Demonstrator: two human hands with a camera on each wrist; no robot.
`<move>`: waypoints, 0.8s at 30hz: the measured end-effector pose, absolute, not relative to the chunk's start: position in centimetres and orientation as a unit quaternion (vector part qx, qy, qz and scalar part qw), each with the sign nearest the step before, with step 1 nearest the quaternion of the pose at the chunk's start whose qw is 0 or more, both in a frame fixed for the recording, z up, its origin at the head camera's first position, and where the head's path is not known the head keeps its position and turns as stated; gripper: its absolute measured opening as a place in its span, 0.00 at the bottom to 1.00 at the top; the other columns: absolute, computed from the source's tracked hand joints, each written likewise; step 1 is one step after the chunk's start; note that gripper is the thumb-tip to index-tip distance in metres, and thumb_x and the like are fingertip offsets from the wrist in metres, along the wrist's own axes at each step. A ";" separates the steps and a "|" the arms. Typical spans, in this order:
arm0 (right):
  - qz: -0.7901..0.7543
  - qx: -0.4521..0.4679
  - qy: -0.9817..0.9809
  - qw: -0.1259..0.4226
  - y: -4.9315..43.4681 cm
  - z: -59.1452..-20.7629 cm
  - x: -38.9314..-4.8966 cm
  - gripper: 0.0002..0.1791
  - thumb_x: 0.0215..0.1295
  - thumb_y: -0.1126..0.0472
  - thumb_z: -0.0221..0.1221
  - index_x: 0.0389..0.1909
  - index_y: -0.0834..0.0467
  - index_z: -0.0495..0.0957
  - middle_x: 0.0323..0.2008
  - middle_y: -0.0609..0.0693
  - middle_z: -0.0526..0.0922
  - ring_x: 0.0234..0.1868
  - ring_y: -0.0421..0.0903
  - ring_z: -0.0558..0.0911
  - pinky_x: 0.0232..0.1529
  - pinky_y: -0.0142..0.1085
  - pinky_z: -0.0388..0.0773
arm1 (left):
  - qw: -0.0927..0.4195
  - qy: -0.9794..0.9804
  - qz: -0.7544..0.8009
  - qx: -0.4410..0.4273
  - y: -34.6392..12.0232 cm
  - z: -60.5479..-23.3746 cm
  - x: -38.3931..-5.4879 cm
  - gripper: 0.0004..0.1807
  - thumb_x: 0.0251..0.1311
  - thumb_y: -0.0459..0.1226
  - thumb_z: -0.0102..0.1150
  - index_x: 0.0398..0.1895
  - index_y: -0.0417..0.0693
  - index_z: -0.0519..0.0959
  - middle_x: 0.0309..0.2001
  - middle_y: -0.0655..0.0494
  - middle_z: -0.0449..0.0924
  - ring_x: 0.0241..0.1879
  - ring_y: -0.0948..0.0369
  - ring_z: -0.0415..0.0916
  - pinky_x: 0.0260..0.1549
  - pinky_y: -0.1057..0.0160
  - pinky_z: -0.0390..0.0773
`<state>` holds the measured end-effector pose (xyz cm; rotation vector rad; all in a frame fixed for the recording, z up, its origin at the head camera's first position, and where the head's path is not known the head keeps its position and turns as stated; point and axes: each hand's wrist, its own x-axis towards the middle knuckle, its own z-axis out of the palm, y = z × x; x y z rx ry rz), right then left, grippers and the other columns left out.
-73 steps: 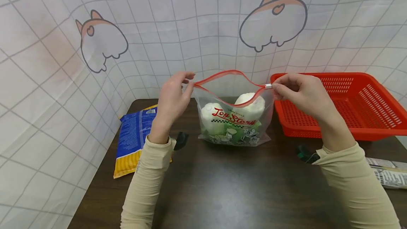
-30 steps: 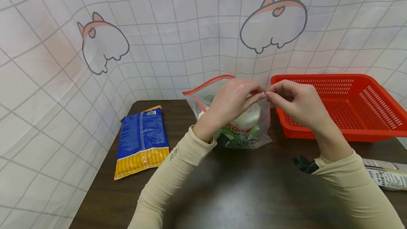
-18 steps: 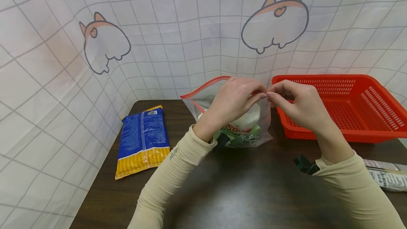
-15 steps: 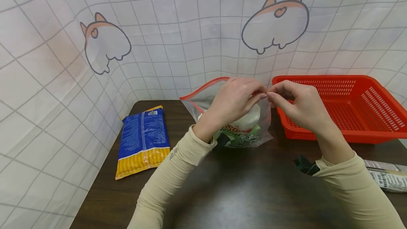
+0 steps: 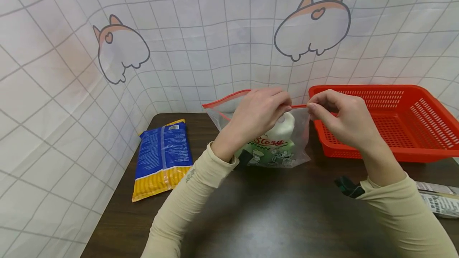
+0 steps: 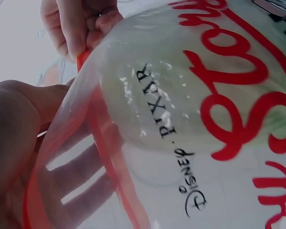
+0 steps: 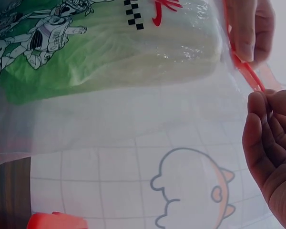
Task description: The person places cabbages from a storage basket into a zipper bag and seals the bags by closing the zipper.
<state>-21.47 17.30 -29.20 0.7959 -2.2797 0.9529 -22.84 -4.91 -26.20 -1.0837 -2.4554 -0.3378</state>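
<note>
A clear zip bag (image 5: pixel 301 146) with red lettering and a red zip strip (image 5: pixel 300 106) stands on the dark table. White rounded items (image 5: pixel 285 127) with green below show inside. My left hand (image 5: pixel 258 108) pinches the strip near its middle, covering the slider. The bag's right top corner is pinched between thumb and fingers of my right hand (image 5: pixel 340 114). Between the hands the strip runs straight, its edges together. Left of my left hand the mouth gapes, as the red edges (image 6: pixel 109 143) standing apart in the left wrist view show.
A red plastic basket (image 5: pixel 401 126) stands just behind and right of my right hand. On the left lies a blue and yellow packet (image 5: pixel 163 154). A printed package (image 5: pixel 439 200) lies at the right edge. A white gridded curtain (image 5: pixel 201 51) hangs behind.
My left hand went from the bag's left corner over to the right corner, meeting my right hand there. Since then it has slid a little left along the strip; the right hand kept its hold.
</note>
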 end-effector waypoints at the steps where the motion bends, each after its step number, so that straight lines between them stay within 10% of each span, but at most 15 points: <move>1: 0.354 0.292 -0.847 0.267 17.3 -29.2 -21.5 0.06 0.60 0.69 0.66 0.38 0.59 0.83 0.29 0.48 0.84 0.29 0.30 0.79 0.37 0.17 0.72 | 0.216 -0.888 -0.120 -0.389 -5.0 -26.2 -22.8 0.08 0.70 0.40 0.54 0.39 0.54 0.84 0.35 0.65 0.80 0.34 0.66 0.74 0.41 0.67 0.72; 24: 0.344 0.284 -0.855 0.264 18.2 -29.4 -21.6 0.05 0.62 0.68 0.65 0.37 0.58 0.81 0.26 0.45 0.81 0.28 0.34 0.76 0.33 0.20 0.71 | 0.210 -0.896 -0.109 -0.376 -7.0 -26.5 -22.9 0.06 0.69 0.39 0.55 0.37 0.55 0.82 0.36 0.64 0.79 0.38 0.64 0.75 0.43 0.63 0.72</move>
